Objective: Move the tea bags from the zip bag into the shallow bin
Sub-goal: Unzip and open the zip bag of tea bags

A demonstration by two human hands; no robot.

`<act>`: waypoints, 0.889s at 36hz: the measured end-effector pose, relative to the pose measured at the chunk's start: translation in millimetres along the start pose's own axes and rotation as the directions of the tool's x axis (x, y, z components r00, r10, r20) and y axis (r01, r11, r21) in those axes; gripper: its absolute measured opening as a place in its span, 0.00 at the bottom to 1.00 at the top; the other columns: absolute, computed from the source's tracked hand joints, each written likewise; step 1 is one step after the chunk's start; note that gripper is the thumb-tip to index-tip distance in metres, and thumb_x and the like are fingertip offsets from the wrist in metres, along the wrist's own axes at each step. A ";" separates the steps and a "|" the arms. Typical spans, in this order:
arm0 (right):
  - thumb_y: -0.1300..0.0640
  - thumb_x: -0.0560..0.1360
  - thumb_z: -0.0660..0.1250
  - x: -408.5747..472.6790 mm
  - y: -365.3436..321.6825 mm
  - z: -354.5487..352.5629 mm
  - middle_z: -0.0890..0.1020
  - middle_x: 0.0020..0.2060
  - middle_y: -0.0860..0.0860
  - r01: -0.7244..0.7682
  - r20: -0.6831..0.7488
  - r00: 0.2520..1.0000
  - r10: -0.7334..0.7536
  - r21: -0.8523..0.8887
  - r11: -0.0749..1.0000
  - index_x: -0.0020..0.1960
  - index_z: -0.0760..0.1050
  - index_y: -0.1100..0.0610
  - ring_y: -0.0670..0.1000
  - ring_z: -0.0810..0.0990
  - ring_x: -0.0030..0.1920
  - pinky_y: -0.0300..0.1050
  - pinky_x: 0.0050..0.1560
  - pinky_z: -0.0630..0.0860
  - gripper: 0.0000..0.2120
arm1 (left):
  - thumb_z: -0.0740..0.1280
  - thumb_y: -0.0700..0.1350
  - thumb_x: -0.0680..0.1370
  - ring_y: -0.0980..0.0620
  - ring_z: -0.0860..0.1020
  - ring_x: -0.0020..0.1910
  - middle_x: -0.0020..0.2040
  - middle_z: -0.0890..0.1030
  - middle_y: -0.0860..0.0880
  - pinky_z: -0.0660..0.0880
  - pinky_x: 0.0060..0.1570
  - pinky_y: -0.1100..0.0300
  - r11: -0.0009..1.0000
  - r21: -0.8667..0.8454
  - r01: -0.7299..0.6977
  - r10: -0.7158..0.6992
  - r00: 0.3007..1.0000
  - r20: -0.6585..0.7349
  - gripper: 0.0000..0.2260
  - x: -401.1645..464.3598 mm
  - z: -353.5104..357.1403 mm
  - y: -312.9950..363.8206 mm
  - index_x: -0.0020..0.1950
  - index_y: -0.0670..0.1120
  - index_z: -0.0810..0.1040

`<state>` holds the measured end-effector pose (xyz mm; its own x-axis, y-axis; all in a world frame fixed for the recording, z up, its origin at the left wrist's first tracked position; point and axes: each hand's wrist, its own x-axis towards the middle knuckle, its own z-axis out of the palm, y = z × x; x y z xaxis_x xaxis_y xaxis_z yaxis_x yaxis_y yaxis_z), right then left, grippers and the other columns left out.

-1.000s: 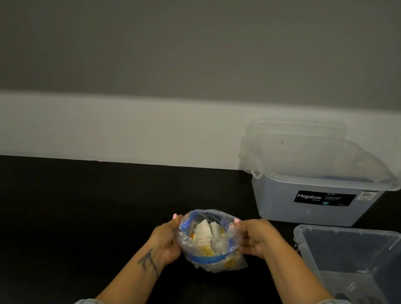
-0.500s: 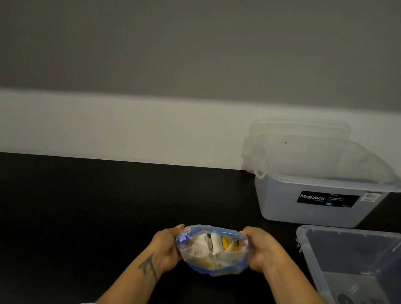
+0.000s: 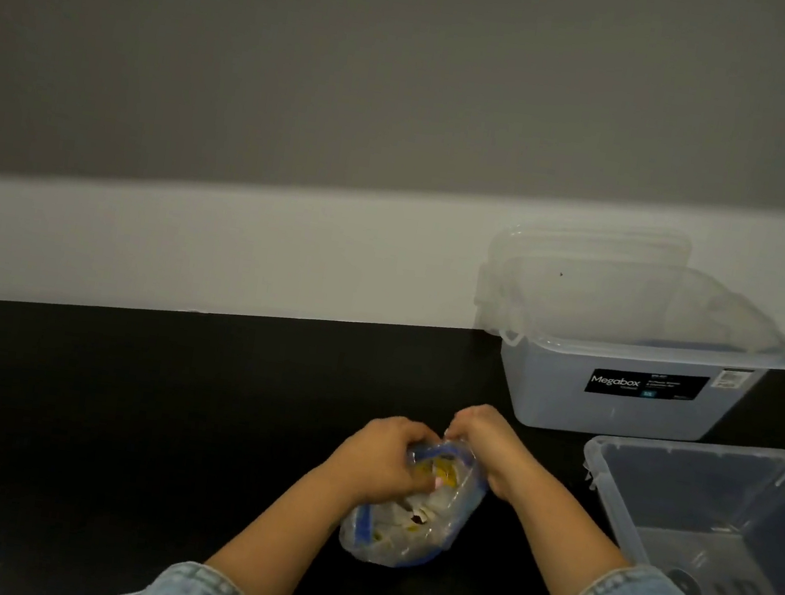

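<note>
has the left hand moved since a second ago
Yes. The left hand has come off the side of the zip bag and over its mouth, closer to the right hand and the shallow bin.

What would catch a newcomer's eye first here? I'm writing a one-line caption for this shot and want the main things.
First, the clear zip bag of tea bags at centre, gripped by the left hand and the right hand over the black table. Then the shallow bin at the right edge, nothing visible in it, and the taller Megabox tub behind it by the wall.
</note>
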<state>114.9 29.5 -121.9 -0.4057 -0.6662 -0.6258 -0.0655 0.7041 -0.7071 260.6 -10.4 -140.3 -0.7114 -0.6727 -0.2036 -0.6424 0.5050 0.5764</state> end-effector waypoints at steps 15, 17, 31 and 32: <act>0.40 0.70 0.70 -2.1 29.0 -1.5 0.77 0.43 0.50 0.249 0.038 0.969 -0.246 -0.163 0.955 0.48 0.73 0.57 0.47 0.75 0.42 0.41 0.41 0.70 0.20 | 0.65 0.54 0.77 0.50 0.80 0.43 0.53 0.77 0.45 0.81 0.43 0.56 0.738 -0.282 0.613 -0.621 0.780 0.071 0.20 4.0 0.9 -4.2 0.64 0.46 0.69; 0.40 0.66 0.74 -3.1 31.3 1.6 0.78 0.44 0.50 0.270 0.085 0.963 -0.257 -0.275 0.923 0.49 0.73 0.55 0.49 0.77 0.46 0.44 0.48 0.74 0.22 | 0.68 0.54 0.75 0.47 0.79 0.45 0.61 0.73 0.42 0.80 0.39 0.55 0.719 -0.294 0.630 -0.625 0.771 0.126 0.29 5.6 -2.9 -1.9 0.70 0.46 0.61; 0.48 0.77 0.64 -7.4 32.0 0.4 0.81 0.45 0.50 0.280 0.007 0.937 -0.349 -0.611 0.740 0.51 0.79 0.54 0.50 0.80 0.47 0.44 0.48 0.77 0.11 | 0.61 0.50 0.80 0.55 0.76 0.55 0.57 0.78 0.51 0.73 0.60 0.56 0.965 0.225 0.132 -0.164 0.978 0.130 0.12 33.0 -23.6 4.8 0.61 0.52 0.76; 0.49 0.76 0.65 -8.1 32.7 -1.0 0.81 0.45 0.50 0.281 0.006 0.934 -0.357 -0.628 0.726 0.51 0.79 0.54 0.50 0.80 0.47 0.45 0.49 0.78 0.10 | 0.61 0.50 0.80 0.55 0.76 0.54 0.56 0.78 0.51 0.73 0.59 0.56 0.966 0.211 0.146 -0.175 0.976 0.127 0.12 34.1 -23.2 3.8 0.61 0.52 0.76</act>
<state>115.1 58.1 -139.5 -0.3500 -0.8750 -0.3345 -0.7341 0.4780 -0.4822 240.5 -43.9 -126.7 -0.6180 -0.6768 -0.3999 -0.7850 0.5040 0.3601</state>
